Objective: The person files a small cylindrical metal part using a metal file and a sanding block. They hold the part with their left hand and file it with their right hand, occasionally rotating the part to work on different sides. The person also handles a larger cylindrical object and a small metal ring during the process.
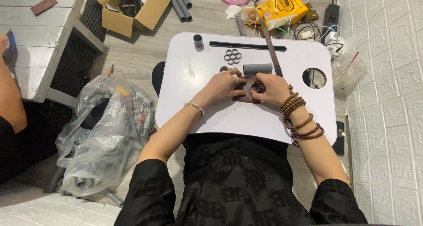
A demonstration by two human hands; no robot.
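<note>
My left hand (222, 86) and my right hand (271, 88) meet at the middle of a white lap table (220, 116). My right hand pinches a small grey ring (255, 88) against a dark brown sheet (246, 97) that lies flat on the table. My left hand presses down on that sheet's left part. Just beyond my fingers lies a short grey pipe piece (257, 69). A cluster of several grey rings (232, 56) sits farther back, and a short upright grey tube (198, 40) stands at the table's far left corner.
A long dark ruler (272, 50) lies slanted across the table's far side. A clear plastic bag (105, 133) lies on the floor at left, an open cardboard box (132, 8) and grey pipes (181, 3) at the back. Another person's arm (11, 98) is at far left.
</note>
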